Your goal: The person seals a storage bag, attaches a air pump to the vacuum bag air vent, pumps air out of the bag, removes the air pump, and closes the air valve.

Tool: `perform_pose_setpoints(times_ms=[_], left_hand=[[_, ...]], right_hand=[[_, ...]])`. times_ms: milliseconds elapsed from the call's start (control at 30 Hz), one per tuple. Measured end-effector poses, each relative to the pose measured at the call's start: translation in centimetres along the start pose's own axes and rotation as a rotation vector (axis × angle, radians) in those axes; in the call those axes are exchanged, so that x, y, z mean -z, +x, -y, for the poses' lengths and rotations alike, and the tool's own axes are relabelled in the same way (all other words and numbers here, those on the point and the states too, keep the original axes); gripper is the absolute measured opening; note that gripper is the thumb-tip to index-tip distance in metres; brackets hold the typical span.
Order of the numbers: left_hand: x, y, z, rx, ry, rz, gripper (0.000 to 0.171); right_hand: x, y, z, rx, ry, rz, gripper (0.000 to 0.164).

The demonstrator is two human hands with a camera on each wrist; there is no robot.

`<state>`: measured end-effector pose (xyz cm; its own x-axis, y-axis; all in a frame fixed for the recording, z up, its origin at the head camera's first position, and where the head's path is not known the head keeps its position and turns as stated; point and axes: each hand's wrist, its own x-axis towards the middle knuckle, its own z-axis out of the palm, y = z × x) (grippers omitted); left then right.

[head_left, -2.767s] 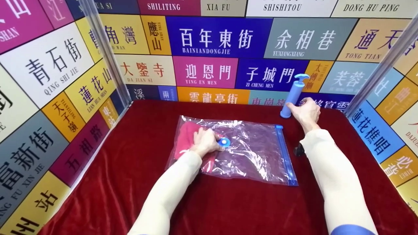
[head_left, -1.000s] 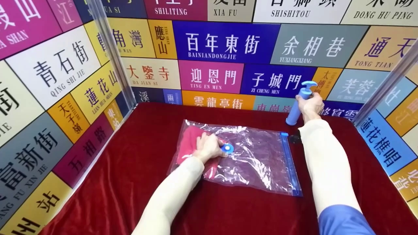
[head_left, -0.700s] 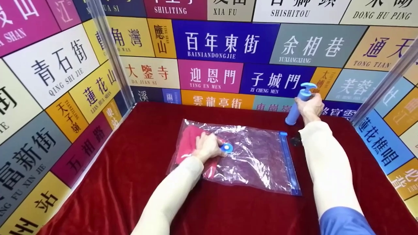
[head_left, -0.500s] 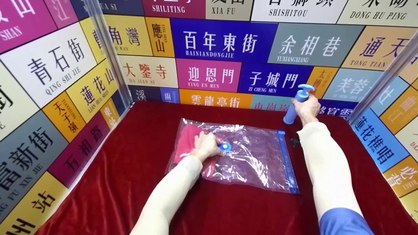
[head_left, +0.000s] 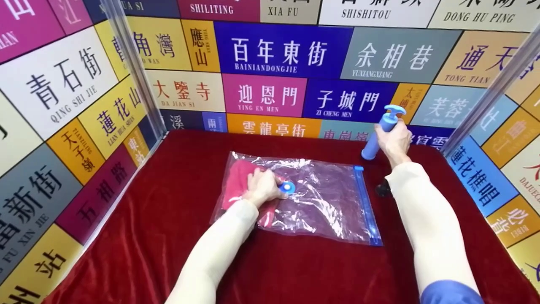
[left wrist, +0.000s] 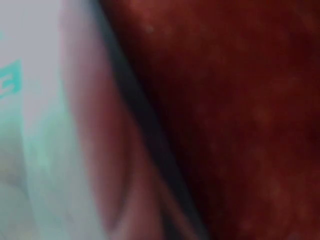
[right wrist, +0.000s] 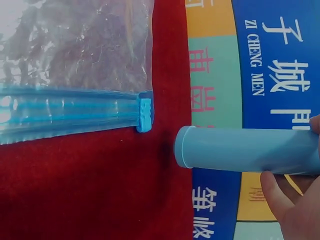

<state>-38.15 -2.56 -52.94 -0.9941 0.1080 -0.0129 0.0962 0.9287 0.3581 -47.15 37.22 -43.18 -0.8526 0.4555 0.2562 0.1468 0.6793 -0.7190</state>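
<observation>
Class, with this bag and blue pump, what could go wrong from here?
The left hand sits right at the blue valve, so it might block the blue pump.
The right hand holds the pump tilted; it could meet the valve unevenly.
The clear bag has its slider at one end of the zip strip, but sealing can't be judged; a gap might leak air.

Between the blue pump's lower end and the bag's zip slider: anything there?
No object, just bare red cloth with a dark shadow by the pump. The right wrist view shows the gap from the zip slider.
</observation>
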Motion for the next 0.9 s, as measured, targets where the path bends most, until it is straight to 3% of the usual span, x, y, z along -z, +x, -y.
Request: perform_pose_setpoints(times_ms=[500,900], left_hand=[[0.2,-0.1,-0.1,-0.013,0.004,0.012,0.053],[0.3,-0.2,-0.3,-0.019,0.016,0.016,0.052]], right_hand=[[1.5,-3.7,3.4,0.230,0.036,-0.043,0.061],[0.1,-6.0,4.8,0.280,0.055,0.046,0.057]])
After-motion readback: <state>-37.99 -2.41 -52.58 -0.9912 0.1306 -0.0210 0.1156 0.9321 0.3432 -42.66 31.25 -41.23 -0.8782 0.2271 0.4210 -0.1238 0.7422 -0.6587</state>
